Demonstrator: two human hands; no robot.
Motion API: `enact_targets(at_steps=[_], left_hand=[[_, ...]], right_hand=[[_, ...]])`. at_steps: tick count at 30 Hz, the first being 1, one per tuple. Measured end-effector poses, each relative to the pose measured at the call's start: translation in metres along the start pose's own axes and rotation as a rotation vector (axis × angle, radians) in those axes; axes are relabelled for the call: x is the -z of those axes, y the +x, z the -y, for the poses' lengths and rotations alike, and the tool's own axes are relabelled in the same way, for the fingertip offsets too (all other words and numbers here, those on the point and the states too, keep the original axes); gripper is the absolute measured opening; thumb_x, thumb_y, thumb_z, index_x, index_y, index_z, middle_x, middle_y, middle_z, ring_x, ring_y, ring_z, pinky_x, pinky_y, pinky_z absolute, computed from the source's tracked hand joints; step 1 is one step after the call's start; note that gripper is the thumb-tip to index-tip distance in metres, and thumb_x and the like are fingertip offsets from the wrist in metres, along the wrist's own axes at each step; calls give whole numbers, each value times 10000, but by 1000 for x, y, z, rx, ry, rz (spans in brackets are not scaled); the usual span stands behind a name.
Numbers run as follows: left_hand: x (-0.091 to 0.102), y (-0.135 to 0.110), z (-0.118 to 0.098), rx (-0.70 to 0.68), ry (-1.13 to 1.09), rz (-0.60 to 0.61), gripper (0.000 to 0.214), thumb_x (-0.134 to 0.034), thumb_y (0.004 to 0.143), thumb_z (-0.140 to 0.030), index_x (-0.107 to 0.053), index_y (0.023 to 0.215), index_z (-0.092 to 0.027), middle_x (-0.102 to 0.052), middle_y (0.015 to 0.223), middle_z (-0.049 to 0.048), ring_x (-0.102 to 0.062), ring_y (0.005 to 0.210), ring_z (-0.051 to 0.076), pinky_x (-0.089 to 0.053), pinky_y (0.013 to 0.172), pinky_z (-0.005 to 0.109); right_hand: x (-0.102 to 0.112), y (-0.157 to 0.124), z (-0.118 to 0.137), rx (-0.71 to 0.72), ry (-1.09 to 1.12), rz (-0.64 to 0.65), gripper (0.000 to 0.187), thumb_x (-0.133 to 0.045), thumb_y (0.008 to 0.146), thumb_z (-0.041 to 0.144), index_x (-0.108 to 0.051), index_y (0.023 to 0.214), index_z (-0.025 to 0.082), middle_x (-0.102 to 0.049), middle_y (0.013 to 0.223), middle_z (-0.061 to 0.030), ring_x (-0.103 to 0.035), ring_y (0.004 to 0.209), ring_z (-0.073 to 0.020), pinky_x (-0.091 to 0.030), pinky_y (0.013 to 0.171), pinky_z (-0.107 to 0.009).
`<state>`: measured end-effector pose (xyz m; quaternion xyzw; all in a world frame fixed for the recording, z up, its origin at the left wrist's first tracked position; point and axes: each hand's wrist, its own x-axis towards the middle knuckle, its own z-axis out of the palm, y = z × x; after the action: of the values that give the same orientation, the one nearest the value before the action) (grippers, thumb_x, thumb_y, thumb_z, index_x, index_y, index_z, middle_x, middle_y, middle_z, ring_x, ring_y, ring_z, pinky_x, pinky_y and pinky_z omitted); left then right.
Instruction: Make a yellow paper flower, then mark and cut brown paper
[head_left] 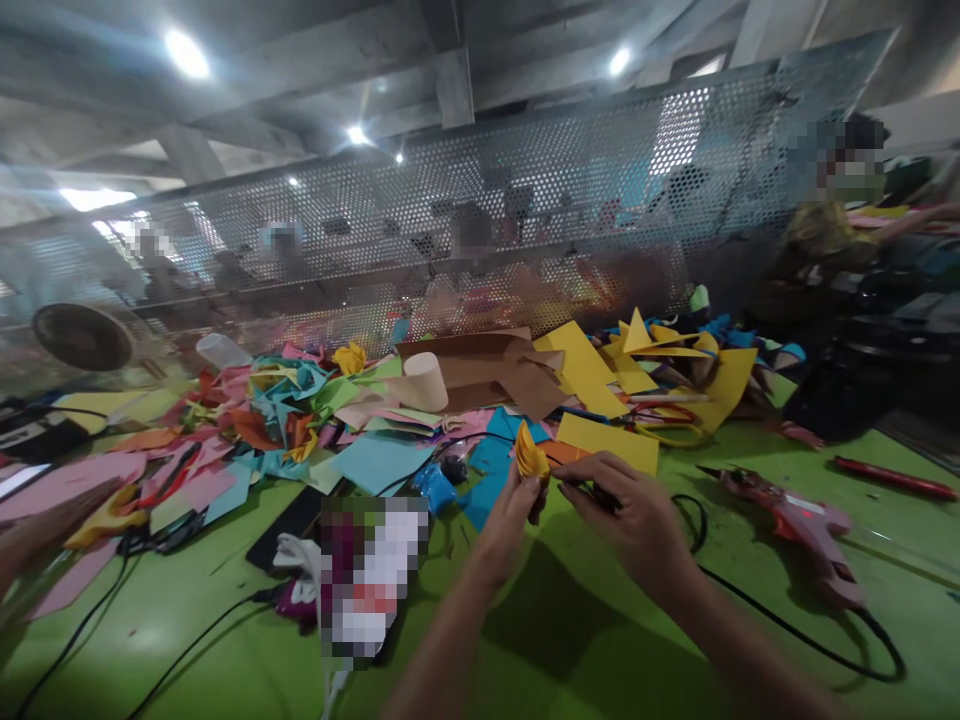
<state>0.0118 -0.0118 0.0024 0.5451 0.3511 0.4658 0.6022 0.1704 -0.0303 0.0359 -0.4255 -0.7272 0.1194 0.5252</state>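
perforated metal screen [585, 190] stands behind a green counter [585, 640] heaped with coloured paper scraps [277, 410]. above the counter's middle, a small yellow folded paper piece [529, 455] rises upright from the left hand [516, 510], its fingers pinching the lower end. the right hand [630, 505] is just beside it, fingers curled and drawn close together; whether they grip anything, i cannot tell. to the right lie a pink glue gun [806, 530], its cable curving along the counter, and a red pen [896, 478]. another person's arm [45, 535] enters at the left edge.
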Motion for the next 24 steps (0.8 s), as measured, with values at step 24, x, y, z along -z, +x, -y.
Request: enact_targets(at_steps=[24], left_hand=[[0,-4,-4,4,44,10,539,-478,882,-652,-526,1146,-184,-372,743,-29,-328,667,136,-327,627,266]], right_hand=[[-2,-4,-5,114,-114,115,226,-546,889,119,-704,997,241,-731,912,-58,-705,820,-197,-563,714,-297]])
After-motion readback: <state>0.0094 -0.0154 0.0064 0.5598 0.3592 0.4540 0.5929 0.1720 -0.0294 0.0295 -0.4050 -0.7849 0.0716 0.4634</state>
